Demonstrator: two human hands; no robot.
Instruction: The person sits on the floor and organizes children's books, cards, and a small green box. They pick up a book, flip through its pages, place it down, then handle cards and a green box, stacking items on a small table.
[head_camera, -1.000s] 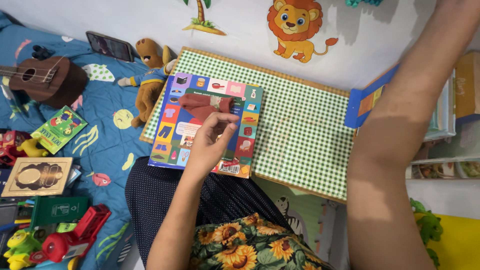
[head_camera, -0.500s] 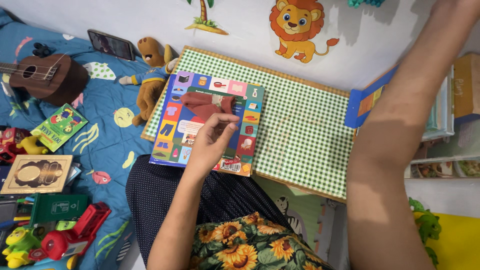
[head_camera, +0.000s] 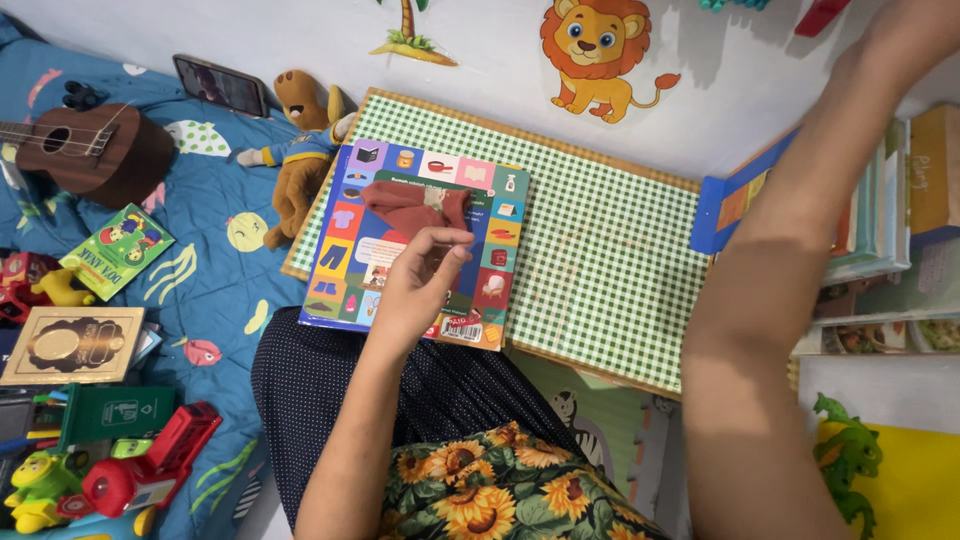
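Picture book (head_camera: 400, 240), w/ a border of coloured squares on its cover, lies flat on the green-checked table (head_camera: 600, 260), at the table's left end, its near edge hanging a bit over the table's front towards the person's lap. A small reddish-brown cloth piece (head_camera: 405, 208) sits on the book's upper middle. Left hand (head_camera: 415, 290) rests on the book's lower middle, palm down, fingers (head_camera: 445, 240) curled w/ thumb and forefinger tips drawn together just below the cloth; they seem to touch the cover, but can't tell if they pinch anything.

Right arm stretches up past the table's right end; right hand (head_camera: 905, 40) is at the frame's top corner, mostly cut off, so can't tell how its fingers stand. Beside the arm, right of the table, upright books (head_camera: 890, 190) stand in a row, a blue one (head_camera: 735, 205) nearest the table.

Left of the table: a brown plush toy (head_camera: 300, 150) touching its corner, a phone (head_camera: 220, 88) behind it, a small brown ukulele (head_camera: 95, 150) further out on the blue bedsheet (head_camera: 210, 270). Toy vehicles (head_camera: 130, 470) lie well left of the table's front. A lion sticker (head_camera: 600, 50) is on the wall behind the table.
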